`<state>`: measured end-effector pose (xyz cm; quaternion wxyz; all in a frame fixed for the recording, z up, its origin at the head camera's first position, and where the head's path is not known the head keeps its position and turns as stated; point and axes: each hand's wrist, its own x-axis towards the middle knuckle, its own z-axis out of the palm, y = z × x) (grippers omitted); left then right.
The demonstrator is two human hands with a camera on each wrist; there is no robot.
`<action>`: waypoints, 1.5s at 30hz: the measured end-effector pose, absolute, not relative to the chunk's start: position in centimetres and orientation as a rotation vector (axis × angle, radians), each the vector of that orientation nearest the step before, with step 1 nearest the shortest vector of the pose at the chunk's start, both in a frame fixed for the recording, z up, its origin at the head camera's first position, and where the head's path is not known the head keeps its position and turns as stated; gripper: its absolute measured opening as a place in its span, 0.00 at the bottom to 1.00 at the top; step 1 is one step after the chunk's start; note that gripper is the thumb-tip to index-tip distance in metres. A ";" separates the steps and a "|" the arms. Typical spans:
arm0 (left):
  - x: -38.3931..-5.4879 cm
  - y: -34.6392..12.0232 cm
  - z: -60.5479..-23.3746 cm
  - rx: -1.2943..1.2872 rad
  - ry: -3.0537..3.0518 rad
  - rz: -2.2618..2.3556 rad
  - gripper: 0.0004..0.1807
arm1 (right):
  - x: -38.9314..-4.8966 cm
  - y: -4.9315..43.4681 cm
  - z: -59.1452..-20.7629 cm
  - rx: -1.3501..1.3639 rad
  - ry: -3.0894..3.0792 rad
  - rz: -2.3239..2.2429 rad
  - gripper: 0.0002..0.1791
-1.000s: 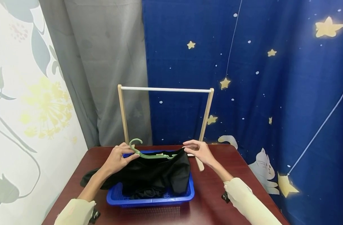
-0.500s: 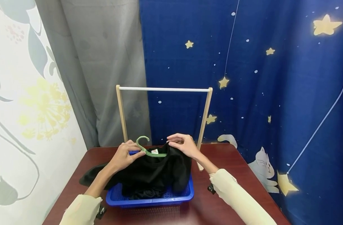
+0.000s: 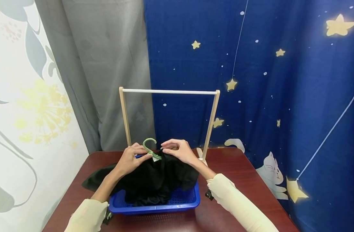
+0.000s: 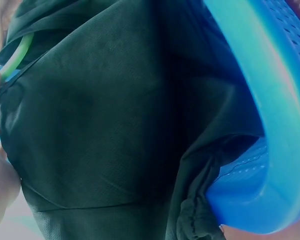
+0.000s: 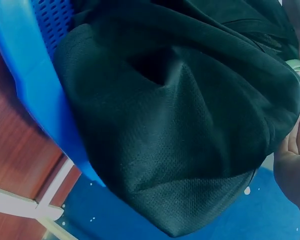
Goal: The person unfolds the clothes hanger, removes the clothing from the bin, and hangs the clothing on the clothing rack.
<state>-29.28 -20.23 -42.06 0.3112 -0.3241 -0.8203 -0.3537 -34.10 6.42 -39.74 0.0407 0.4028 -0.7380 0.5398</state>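
A green clothes hanger (image 3: 149,142) stands with its hook up in the head view, its arms mostly hidden inside a black garment (image 3: 148,180). My left hand (image 3: 132,160) pinches the hanger and the cloth just below the hook. Close beside it, my right hand (image 3: 179,150) pinches the garment's neckline to the right of the hook. A white label shows at the neck. The garment drapes over a blue plastic basket (image 3: 153,208), one sleeve spreading left past the rim. In the left wrist view a curved piece of the hanger (image 4: 21,54) shows within the neck opening.
Behind the basket stands a small rack with wooden posts (image 3: 213,125) and a white crossbar (image 3: 169,91). All of it is on a dark red table (image 3: 232,180). Grey and blue star-patterned curtains (image 3: 188,71) hang at the back.
My right hand has moved left toward the hook, bringing the garment's right shoulder along over the hanger's arm. The hanger and my left hand have shifted slightly right.
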 end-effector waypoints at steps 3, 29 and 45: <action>-29.2 -20.2 -42.1 -0.844 -2.159 -0.952 0.04 | -34.0 6.5 -39.9 1.209 -2.288 1.636 0.14; -28.7 -21.0 -42.8 -0.754 -2.184 -1.052 0.06 | -34.6 13.7 -41.4 1.231 -2.541 1.197 0.12; -28.6 -21.3 -42.4 -0.735 -2.148 -1.073 0.06 | -34.8 11.8 -41.3 1.119 -2.523 1.230 0.06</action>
